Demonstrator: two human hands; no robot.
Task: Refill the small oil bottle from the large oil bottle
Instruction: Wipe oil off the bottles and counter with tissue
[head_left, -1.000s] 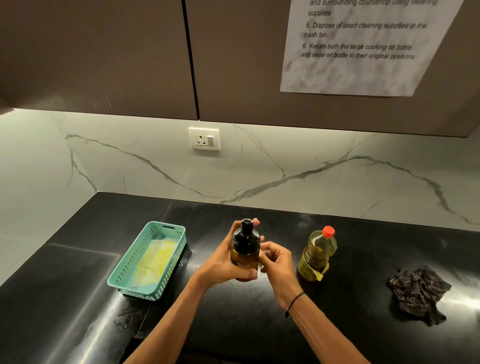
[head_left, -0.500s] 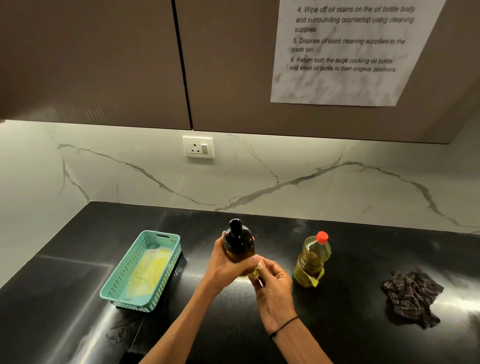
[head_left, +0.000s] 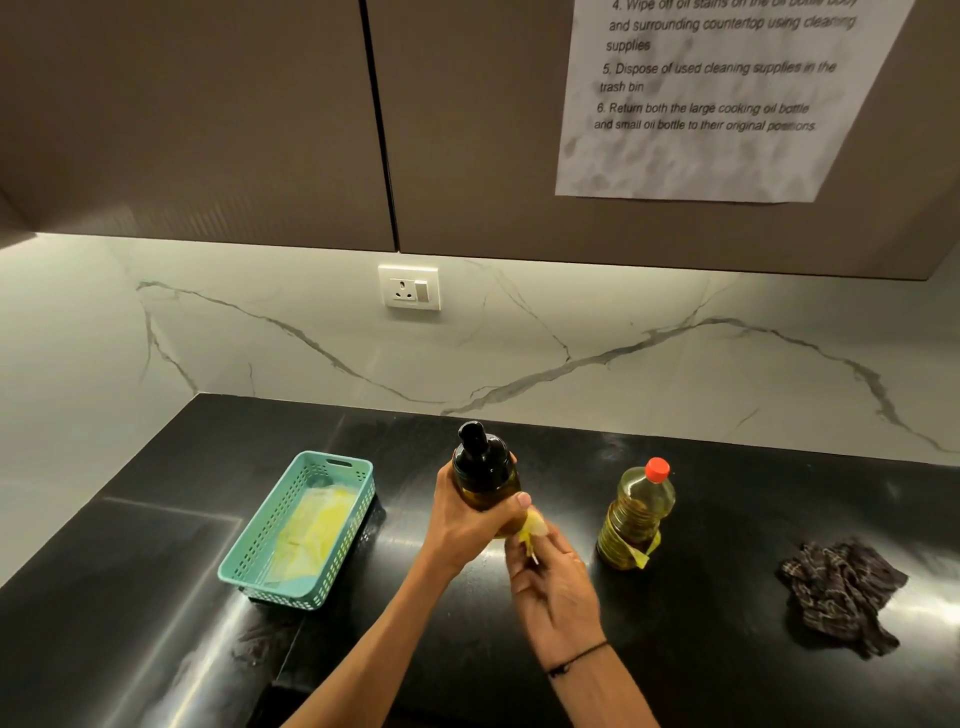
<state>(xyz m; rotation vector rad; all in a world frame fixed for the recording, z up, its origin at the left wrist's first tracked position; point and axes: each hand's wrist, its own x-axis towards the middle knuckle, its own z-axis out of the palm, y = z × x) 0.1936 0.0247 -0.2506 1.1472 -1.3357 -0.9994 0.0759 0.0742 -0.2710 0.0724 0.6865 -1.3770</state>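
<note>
The left hand (head_left: 462, 525) hides the small oil bottle's (head_left: 485, 475) base, gripping it; the right hand (head_left: 556, 582) pinches a yellow label (head_left: 531, 531); the large oil bottle (head_left: 636, 514) stands right of both

Both forearms are bare, with no sleeves showing anywhere up to the bottom edge of the view. The left hand (head_left: 470, 519) wears nothing: no ring, no band, no watch. The right hand (head_left: 553, 587) is likewise ringless, but a thin black cord bracelet (head_left: 576, 659) circles its wrist, with a small knot or bead sitting on it. The fingernails are short and unpainted.
</note>
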